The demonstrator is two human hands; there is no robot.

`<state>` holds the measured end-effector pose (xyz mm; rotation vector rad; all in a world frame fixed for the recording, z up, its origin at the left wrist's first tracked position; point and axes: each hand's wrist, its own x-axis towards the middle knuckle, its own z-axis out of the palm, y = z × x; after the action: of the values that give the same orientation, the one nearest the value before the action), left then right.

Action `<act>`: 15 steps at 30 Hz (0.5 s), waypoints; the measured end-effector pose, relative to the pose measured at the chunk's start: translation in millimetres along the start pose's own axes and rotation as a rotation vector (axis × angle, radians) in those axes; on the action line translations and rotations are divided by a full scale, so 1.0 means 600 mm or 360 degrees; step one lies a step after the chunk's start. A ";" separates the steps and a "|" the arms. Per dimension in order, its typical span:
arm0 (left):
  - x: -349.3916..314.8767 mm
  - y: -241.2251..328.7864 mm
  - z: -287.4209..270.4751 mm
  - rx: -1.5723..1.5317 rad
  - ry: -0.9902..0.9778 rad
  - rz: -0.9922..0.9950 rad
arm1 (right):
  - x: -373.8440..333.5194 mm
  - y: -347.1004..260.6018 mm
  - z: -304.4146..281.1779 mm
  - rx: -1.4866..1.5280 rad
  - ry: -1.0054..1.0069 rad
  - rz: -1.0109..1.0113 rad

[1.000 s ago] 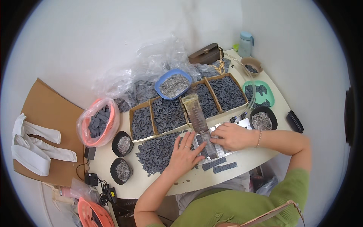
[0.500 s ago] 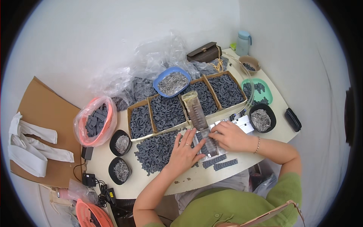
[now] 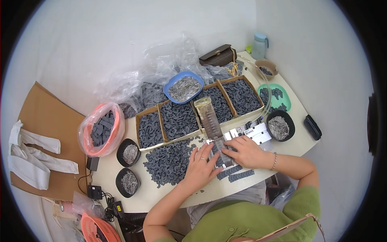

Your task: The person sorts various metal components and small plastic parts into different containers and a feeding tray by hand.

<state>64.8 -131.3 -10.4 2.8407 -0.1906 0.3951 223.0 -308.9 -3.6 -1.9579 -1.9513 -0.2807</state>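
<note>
A metal fixture (image 3: 265,136) with a clear, ridged chute (image 3: 210,120) lies near the front of the table. Small dark grey plastic pieces fill its near section. My left hand (image 3: 200,167) rests along the fixture's left side, fingers stretched and spread, a ring on one finger. From the right, my right hand (image 3: 246,152) lays its fingers on the fixture's edge, the thumb apart from them. What the fingertips touch is partly hidden. Just in front of the fixture are joined strips of grey pieces (image 3: 241,176). A loose heap of grey pieces (image 3: 167,163) spreads left of my left hand.
Divided cardboard trays (image 3: 177,119) of grey pieces stand behind, a blue tray (image 3: 166,89) of metal pins on top. Black bowls (image 3: 293,127) of pins flank the work. A green tray (image 3: 287,97), a pink basket (image 3: 117,128) and a black case (image 3: 312,128) sit around the table.
My right hand has shifted slightly right and down, its fingers now flatter on the fixture. My left hand has moved a little right and toward me. More of the fixture's metal part shows.
</note>
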 end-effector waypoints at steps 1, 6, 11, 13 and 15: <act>-0.002 0.000 0.000 0.0005 0.0025 -0.0028 | -0.004 -0.003 -0.001 0.0011 0.0005 0.0001; -0.003 0.005 0.006 -0.0026 0.0025 -0.0075 | -0.013 -0.011 0.001 0.0049 0.0037 -0.0012; -0.005 0.017 0.008 -0.0008 -0.0029 -0.0022 | 0.001 0.003 -0.006 0.0188 0.0101 0.0059; -0.006 0.020 0.009 0.0018 -0.0023 -0.0019 | 0.009 0.012 0.002 0.0234 0.0080 0.0085; -0.006 0.024 0.006 0.0013 0.0004 -0.0047 | 0.020 0.019 0.010 0.0287 0.0023 0.0099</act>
<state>60.0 -145.7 -11.5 2.8477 -0.1468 0.3940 233.8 -295.1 -5.7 -1.8902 -1.8341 -0.0980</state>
